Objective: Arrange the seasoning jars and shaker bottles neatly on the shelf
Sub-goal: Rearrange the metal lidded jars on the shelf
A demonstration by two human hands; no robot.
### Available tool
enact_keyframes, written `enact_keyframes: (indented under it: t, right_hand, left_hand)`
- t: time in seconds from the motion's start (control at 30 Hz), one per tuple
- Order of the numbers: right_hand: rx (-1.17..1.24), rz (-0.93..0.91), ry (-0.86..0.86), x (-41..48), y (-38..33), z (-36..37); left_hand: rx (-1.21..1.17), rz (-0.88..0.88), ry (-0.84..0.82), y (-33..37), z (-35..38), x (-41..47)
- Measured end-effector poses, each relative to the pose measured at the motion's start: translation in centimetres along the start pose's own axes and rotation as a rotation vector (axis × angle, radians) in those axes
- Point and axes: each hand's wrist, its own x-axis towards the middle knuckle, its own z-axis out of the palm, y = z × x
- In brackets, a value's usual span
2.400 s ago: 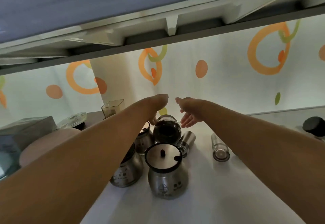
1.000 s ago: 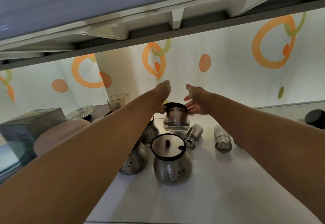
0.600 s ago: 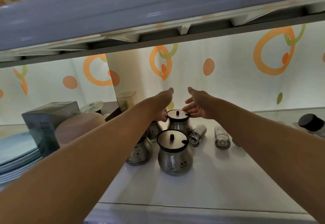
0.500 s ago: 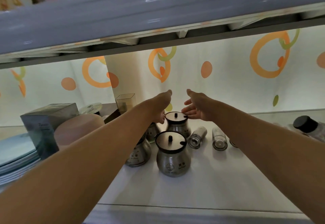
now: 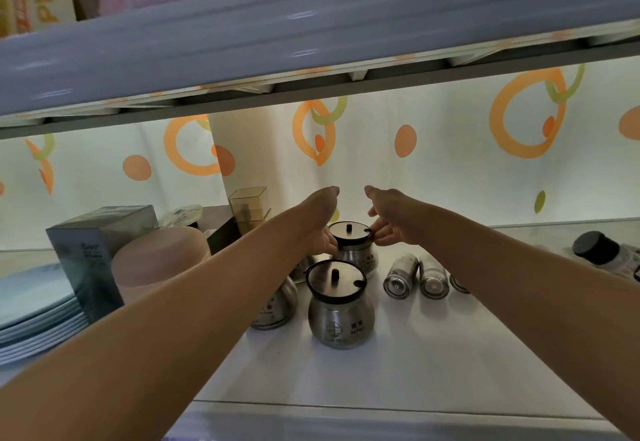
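**Both hands at the rear seasoning jar.** My left hand (image 5: 320,227) and right hand (image 5: 389,224) flanked the rear seasoning jar (image 5: 351,250). This was a round-bellied steel pot with a black-rimmed, knobbed lid, and it stood upright on the white shelf (image 5: 415,371), towards the back wall. Each grip was loosely closed on it. My left fingers curled against its left shoulder and my right fingertips sat on the lid's rim, with both thumbs lifted clear.

I judged that the two-sided hold served to steady the jar and square it behind the front seasoning jar (image 5: 341,316), a matching steel pot just before it, so that the pair formed a file. A third jar (image 5: 273,309) of the same kind stood to the left, half hidden by my left forearm. The steel shaker bottles (image 5: 401,274) lay on their sides just right of the jars, ends towards me, not yet stood up.

A second earlier the rear seasoning jar had been raised off the shelf and tipped between my hands. It had since come down to rest upright. The front seasoning jar and the lying shaker bottles had kept their places.
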Motion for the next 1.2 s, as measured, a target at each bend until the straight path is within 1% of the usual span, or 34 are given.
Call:
enact_keyframes:
  t: [0.2,0.5,0.7,0.77,0.8,0.87,0.93,1.03,1.2]
  right_hand:
    - [0.047,-0.001,-0.006,0.0,0.1,0.3]
    - [0.027,-0.009,-0.020,0.0,-0.2,-0.2]
    - [0.032,-0.010,-0.023,-0.6,-0.3,-1.1]
    - [0.033,-0.018,-0.015,-1.2,-0.3,-1.6]
    - [0.034,-0.022,-0.010,-1.5,-0.4,-2.0]
    - [0.038,-0.034,0.006,-2.3,-0.5,-2.9]
    - [0.038,-0.049,0.020,-3.1,-0.7,-3.8]
    - [0.048,-0.068,0.049,-4.6,-0.9,-5.3]
    - [0.136,-0.068,0.074,-6.7,0.9,-6.6]
  left_hand:
    - [0.016,0.010,0.008,-0.1,-0.2,0.4]
    - [0.011,0.032,0.025,0.3,0.0,-1.0]
    - [0.107,0.061,0.121,0.6,0.6,-2.7]
    - [0.206,0.110,0.143,0.7,0.9,-3.8]
    - [0.254,0.164,0.153,1.0,1.2,-4.6]
    - [0.261,0.266,0.167,1.6,1.8,-5.7]
    - [0.253,0.318,0.177,2.2,2.5,-6.3]
    - [0.232,0.415,0.135,2.3,4.2,-6.9]
    - [0.269,0.475,0.162,-0.2,8.7,-6.6]
